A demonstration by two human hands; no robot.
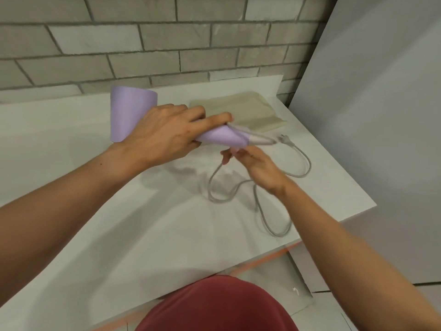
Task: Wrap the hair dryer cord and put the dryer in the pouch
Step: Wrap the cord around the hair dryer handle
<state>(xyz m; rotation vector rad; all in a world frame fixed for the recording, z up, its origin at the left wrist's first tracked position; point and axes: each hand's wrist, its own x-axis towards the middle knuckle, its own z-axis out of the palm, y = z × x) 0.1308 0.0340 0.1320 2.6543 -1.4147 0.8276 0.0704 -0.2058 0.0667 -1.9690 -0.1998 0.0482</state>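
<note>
Head view: our left hand [164, 134] grips the hard purple hair dryer [130, 113] by its handle; our right hand [255, 166] meets the floppy cord [278, 235], hold unclear.

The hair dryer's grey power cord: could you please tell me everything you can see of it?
This thin, rubbery-looking grey power cord lies unwrapped in loose loops on the white countertop. Its plug rests beside the flat beige pouch. The right hand touches it below the lilac hair dryer; the grip is blurred.

Grey brick wall [143, 44], white counter [71, 144], pale panel [381, 115], tiled floor [334, 314]
</note>
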